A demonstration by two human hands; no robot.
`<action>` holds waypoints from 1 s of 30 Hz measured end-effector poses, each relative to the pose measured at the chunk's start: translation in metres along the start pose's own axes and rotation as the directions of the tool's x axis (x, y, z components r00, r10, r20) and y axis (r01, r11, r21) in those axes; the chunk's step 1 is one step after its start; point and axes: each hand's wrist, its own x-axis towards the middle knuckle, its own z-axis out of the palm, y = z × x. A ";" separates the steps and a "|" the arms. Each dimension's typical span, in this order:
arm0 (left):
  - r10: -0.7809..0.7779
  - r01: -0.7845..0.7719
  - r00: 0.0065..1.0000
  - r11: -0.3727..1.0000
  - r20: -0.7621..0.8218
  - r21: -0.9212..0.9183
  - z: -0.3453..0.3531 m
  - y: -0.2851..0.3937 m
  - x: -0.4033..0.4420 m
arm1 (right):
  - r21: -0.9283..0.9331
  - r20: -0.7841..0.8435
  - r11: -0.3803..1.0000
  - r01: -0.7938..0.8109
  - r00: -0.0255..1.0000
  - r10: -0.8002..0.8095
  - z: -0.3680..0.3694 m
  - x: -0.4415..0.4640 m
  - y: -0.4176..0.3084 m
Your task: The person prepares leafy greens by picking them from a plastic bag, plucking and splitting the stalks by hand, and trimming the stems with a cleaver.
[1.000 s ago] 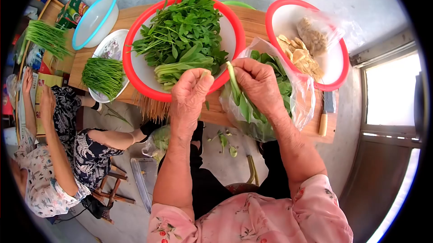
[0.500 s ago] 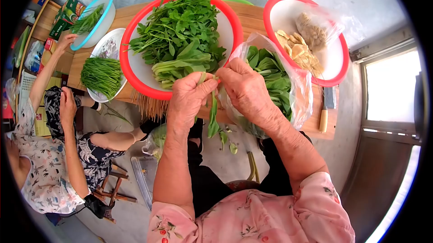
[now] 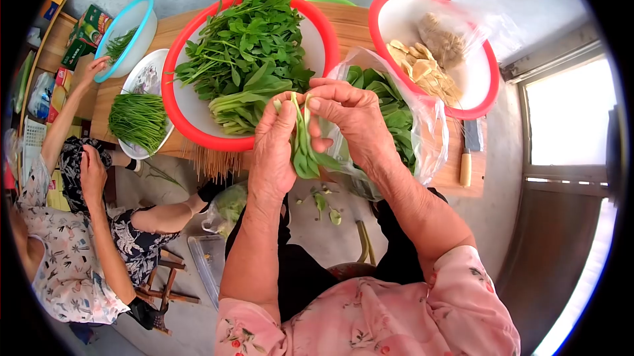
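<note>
Between my fingers hangs a small bunch of leafy greens [image 3: 304,148], pale stems up and leaves down. My left hand [image 3: 274,141] pinches it from the left. The fingers of my right hand [image 3: 350,115] are closed on the stems at the top right. Just behind, a red-rimmed basin [image 3: 173,102] holds a heap of leafy stalks [image 3: 247,45], with pale-stemmed greens [image 3: 247,102] at its near side. By my right wrist, an open plastic bag [image 3: 429,135] contains more greens [image 3: 389,108].
A second red-rimmed basin [image 3: 492,85] holds pale slices and a bagged brown food. A wooden-handled knife [image 3: 466,168] lies at the table's right. Chives [image 3: 137,121] lie on a white dish. A co-worker's hand [image 3: 94,71] reaches a blue-rimmed basin [image 3: 102,77]. Leaf scraps [image 3: 321,204] litter the floor.
The greens between my hands are now raised, with stems upright and leaves gathered below my fingers. The co-worker's hand has moved to the blue basin's edge. The whole view has shifted slightly.
</note>
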 end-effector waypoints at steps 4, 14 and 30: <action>-0.019 0.016 0.998 0.998 -0.056 -0.060 -0.001 -0.001 0.000 | -0.093 -0.182 0.968 0.232 0.952 -0.245 -0.031 0.011 -0.033; -0.019 -0.350 0.936 0.059 0.352 0.935 0.000 -0.009 -0.005 | -0.971 0.217 0.043 0.236 0.939 -0.267 -0.101 0.031 0.014; 0.069 -0.084 0.996 0.605 0.052 0.792 -0.010 0.000 0.005 | -0.999 -0.037 0.021 -0.033 0.978 -0.205 -0.101 0.037 -0.008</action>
